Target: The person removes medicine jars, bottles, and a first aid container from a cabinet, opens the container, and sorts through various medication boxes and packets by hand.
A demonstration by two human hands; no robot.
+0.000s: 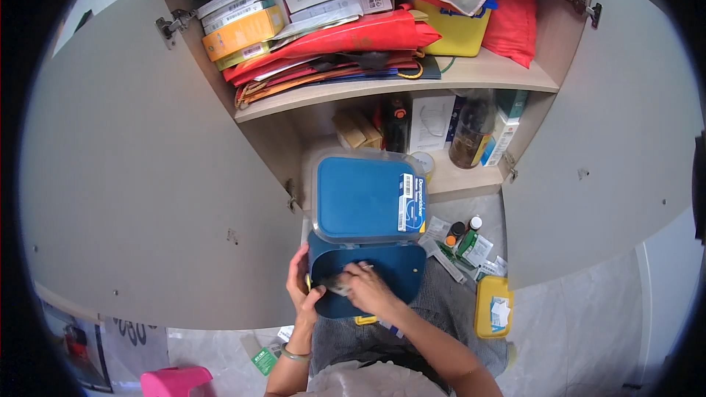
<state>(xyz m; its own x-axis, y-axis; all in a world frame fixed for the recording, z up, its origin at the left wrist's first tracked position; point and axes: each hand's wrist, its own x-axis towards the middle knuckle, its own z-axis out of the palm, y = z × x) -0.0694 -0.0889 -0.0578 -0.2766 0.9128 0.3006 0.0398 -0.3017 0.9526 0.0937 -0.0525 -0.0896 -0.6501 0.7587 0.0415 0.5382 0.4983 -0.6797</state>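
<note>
A dark blue plastic storage box [405, 281] sits on the lap, its hinged lid swung up towards the cupboard. The lid [358, 196] has a blue panel inside a clear rim, and a blue-and-white medicine carton [409, 203] lies on its right side. My left hand [303, 286] grips the box's left wall, with the thumb over the rim. Inside the box is my right hand [364, 286], blurred by motion, its fingers around a small pale thing [341, 289] too smeared to name. A yellow latch [365, 320] shows at the box's front.
Two grey cupboard doors [149, 176] [601, 138] stand open on either side. Gift bags [342, 38] and cartons fill the upper shelf; a large bottle [472, 129] stands below. Medicine bottles [456, 229] and packets lie on the floor at right, near a yellow tray [493, 329].
</note>
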